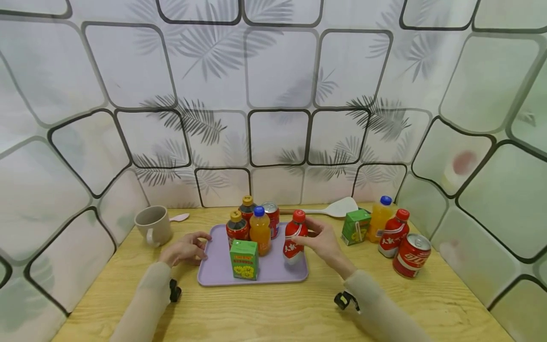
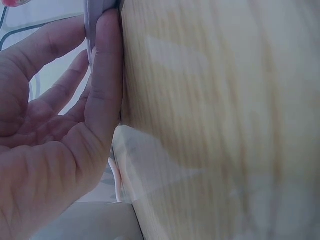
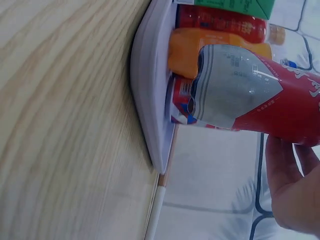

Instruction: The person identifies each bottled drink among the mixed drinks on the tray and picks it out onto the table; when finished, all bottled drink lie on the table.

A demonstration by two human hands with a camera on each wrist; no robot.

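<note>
In the head view my right hand grips a red and white drink bottle over the right part of a lilac tray. The right wrist view shows the pale lower part of this bottle tilted, fingers around its red upper part. My left hand pinches the left rim of the tray. On the tray stand a green drink carton, an orange juice bottle, a red can and two dark bottles with gold caps.
At right stand another green carton, orange juice bottle, red bottle and red cola can. A white spatula lies behind the tray. A mug and a pink spoon are at left. Patterned curtains enclose the wooden table.
</note>
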